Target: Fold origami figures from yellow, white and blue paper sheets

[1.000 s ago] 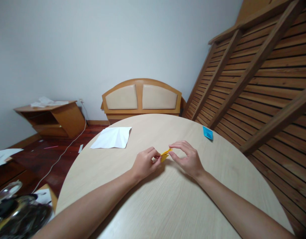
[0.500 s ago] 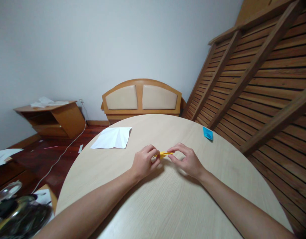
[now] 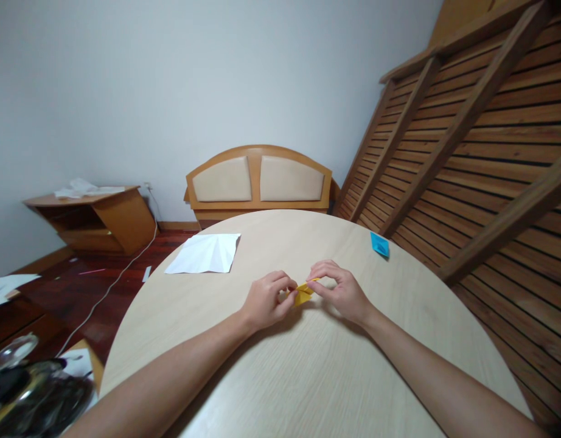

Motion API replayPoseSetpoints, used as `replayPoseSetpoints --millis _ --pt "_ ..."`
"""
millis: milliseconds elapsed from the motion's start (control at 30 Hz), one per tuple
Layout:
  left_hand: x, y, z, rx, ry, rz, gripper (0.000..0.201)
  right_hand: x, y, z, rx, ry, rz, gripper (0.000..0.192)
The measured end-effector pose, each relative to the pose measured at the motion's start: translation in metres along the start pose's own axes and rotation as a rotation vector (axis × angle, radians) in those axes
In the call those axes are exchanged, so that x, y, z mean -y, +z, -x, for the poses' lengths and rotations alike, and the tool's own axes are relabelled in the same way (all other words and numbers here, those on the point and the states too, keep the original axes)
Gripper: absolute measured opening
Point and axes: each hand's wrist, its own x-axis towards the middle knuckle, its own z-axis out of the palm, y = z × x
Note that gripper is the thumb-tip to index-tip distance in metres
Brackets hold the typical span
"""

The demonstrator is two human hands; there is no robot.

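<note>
Round pale-wood table under a white wall, with slatted timber panelling to the right; item in hand: small folded yellow paper piece, held just above the table near its middle. Position: directly between the two hands, touching both. Left hand: curled, thumb and forefinger pinching the paper's left end. Right hand: fingers arched, thumb and fingertips pressed together on the paper's right, upper corner. Long axis of the paper: roughly left to right across the table, tilted so the right end stands a little higher than the left; a pointed corner faces the right hand. Neither hand is nearer; the piece is shared, each grip at one end, so any fold would turn on that left-right line. Finer creases too small to tell. Outward from the yellow piece: creased white paper sheet lying flat, well apart to the far left; small blue folded paper near the table's far right edge, well apart. Beyond the table from the yellow piece: wooden headboard with two padded panels; low wooden cabinet at far left on the dark floor.
</note>
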Motion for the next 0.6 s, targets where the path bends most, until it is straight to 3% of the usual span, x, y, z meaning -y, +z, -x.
replayPoseSetpoints --millis 267,467,600 --pt "0.0012 0.0023 -0.0033 0.055 -0.21 0.157 0.015 -0.0012 0.0028 -0.0006 -0.093 0.082 -0.039 0.023" --pt "0.004 0.0043 -0.0033 0.075 -0.254 0.191 0.016 -0.0008 0.0027 -0.0015 -0.126 0.141 -0.035 0.022" --pt "0.0078 0.0036 -0.0017 0.09 -0.296 0.194 0.016 -0.0032 -0.0032 -0.0049 -0.246 0.213 -0.062 0.031"
